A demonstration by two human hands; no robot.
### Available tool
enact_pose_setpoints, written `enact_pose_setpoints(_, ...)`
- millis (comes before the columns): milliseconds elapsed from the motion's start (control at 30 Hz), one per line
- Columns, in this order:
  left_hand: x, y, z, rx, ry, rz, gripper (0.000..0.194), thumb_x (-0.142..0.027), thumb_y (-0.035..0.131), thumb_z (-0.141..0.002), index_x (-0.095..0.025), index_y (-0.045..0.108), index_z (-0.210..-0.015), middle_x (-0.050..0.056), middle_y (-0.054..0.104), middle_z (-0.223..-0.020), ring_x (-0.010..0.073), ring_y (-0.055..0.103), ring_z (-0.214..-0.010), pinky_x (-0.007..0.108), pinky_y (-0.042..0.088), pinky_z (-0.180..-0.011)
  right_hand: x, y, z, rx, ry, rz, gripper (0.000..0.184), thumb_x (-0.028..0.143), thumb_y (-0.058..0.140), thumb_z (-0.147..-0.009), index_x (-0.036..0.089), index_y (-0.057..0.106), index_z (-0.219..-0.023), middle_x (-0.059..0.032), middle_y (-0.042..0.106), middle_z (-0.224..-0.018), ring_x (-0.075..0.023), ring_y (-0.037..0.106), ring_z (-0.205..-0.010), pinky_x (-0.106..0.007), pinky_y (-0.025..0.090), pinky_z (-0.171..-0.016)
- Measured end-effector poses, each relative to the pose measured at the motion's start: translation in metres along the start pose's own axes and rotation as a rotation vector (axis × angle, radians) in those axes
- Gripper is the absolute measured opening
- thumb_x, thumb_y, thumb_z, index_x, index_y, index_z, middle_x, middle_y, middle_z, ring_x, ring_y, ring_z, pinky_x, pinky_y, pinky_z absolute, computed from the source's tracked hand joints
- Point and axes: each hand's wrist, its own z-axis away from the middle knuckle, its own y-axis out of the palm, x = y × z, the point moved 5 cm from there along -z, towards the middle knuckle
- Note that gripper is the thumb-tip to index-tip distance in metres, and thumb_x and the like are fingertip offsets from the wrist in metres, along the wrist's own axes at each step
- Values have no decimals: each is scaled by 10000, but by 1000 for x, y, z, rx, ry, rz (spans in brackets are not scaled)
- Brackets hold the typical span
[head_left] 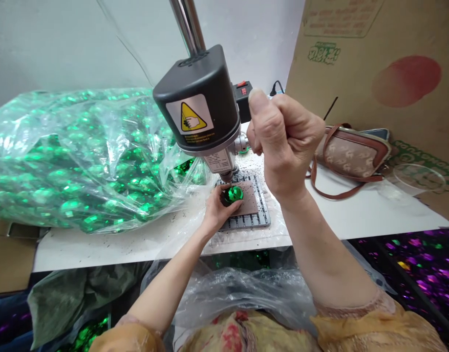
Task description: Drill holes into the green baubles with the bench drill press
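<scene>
On the base plate (263, 215) of a small bench drill press (195, 102), my left hand (217, 208) pinches a shiny green faceted ball (234, 194) between thumb and fingers. The drill's chuck (227, 176) is right above the ball; whether the bit touches it I cannot tell. My right hand (285, 139) is raised in a fist beside the drill head, at the feed hub (241, 143) on its right side. The fist closes on the feed handle, which is mostly hidden by my fingers. A square board (248, 190) lies under the ball.
A large clear plastic bag of green shiny balls (81, 166) fills the table's left side. Dark shavings lie around the base. To the right are a patterned handbag (352, 151) with a brown strap and a big cardboard box (356, 63). Purple shiny pieces (422, 269) are below the table's right edge.
</scene>
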Motion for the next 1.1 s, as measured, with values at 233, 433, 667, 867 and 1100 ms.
enact_pose_setpoints(233,6,7,0,2,22,60,511,-386,822,-735,-199,622,-1167,73,696,-1053,218,655,-946,348,515,-825,0,0,1,-29,-1,48,513,426,603,-894,189,337,-524,62,331,-490,-32,329,-425,-292,227,-468)
enact_pose_setpoints(433,6,6,2,2,68,16,482,-366,818,-749,-214,643,-1172,71,702,-1080,240,651,-999,373,514,-864,-7,-6,16,-55,-99,45,501,327,572,-921,201,285,-531,50,259,-461,-56,269,-402,-330,181,-458)
enact_pose_setpoints(667,4,7,3,-4,73,53,475,-332,827,-746,-218,635,-1165,71,699,-1114,241,656,-1015,373,521,-886,-13,-9,26,-80,-221,-4,528,264,568,-900,170,197,-536,48,223,-472,-43,240,-420,-309,170,-461)
enact_pose_setpoints(867,6,8,7,-37,57,83,466,-314,827,-749,-217,600,-1144,65,690,-1083,228,661,-993,363,526,-876,-16,-12,29,-74,-297,-46,532,224,558,-887,166,148,-553,53,204,-477,-44,200,-418,-287,177,-441)
enact_pose_setpoints(1100,8,10,8,-36,92,82,464,-320,827,-758,-223,592,-1146,67,682,-1127,232,646,-1048,368,521,-916,-18,-19,38,7,-333,-28,505,191,553,-887,163,185,-542,56,221,-458,-45,232,-389,-268,246,-412)
